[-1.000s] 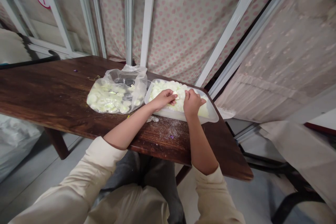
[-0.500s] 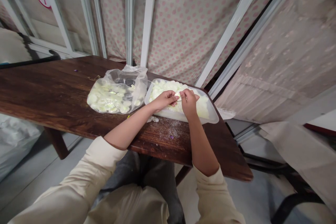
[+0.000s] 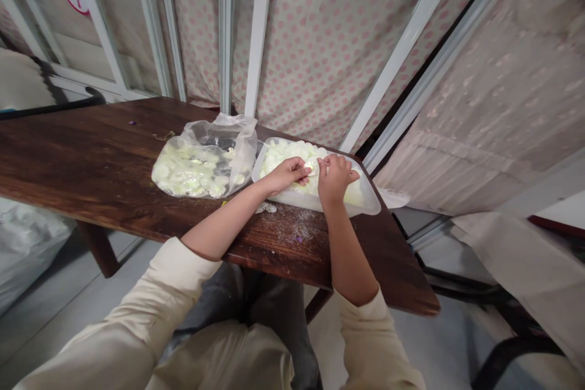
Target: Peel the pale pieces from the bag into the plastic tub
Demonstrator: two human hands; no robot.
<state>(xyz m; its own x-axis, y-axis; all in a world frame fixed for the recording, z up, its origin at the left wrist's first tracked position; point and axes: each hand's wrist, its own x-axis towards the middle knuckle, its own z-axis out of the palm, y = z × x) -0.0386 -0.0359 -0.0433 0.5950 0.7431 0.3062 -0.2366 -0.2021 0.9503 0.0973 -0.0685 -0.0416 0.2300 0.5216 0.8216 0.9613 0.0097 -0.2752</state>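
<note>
Over the white plastic tub (image 3: 372, 200) my left hand (image 3: 289, 175) pinches a small pale yellow-white piece (image 3: 309, 169) between thumb and fingers. My right hand (image 3: 334, 178) is just right of it, thumb and fingertips drawn together; whatever may be between them is too small to make out. Loose pale white and yellowish pieces (image 3: 287, 151) and finer bits fill much of the tub under both hands. Left of the tub lies a clear plastic bag (image 3: 242, 134) with more pale yellow-white pieces (image 3: 194, 170) inside, its mouth open toward the tub.
The dark wooden table (image 3: 91, 158) narrows at its right corner. White crumbs (image 3: 297, 222) and a small white scrap (image 3: 266, 208) lie near its front edge. A glazed partition with dotted curtain (image 3: 338, 42) stands behind. A black-framed chair (image 3: 512, 347) is at lower right.
My right hand has moved a little to the right, away from my left hand, so a gap now shows between the fingertips. My left hand stays in place.
</note>
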